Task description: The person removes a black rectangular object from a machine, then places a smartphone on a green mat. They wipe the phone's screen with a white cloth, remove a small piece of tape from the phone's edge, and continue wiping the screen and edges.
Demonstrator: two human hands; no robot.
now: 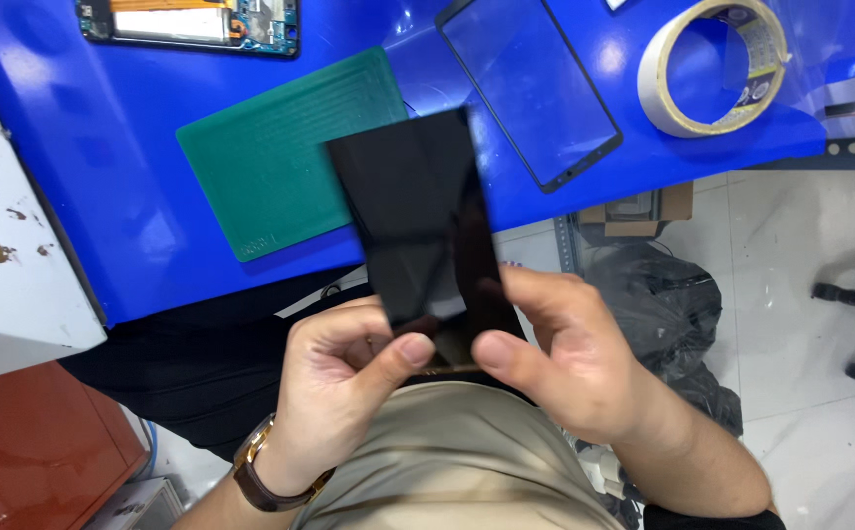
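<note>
Partly hidden behind the black panel (418, 226): fingers of left hand (344, 378) and right hand (565, 358), both clamped on its lower end.

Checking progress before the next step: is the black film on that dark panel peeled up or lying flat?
Partly peeled: the black film fans away from the dark panel at the top, while the left hand and right hand pinch the bottom edges.

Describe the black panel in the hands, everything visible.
The black panel is a thin, flat, glossy rectangle, dark like glass. It seems to be two overlapping layers, one angled slightly off the other. Held tilted above the blue table's edge, its lower end is pinched by the left hand and right hand.
</note>
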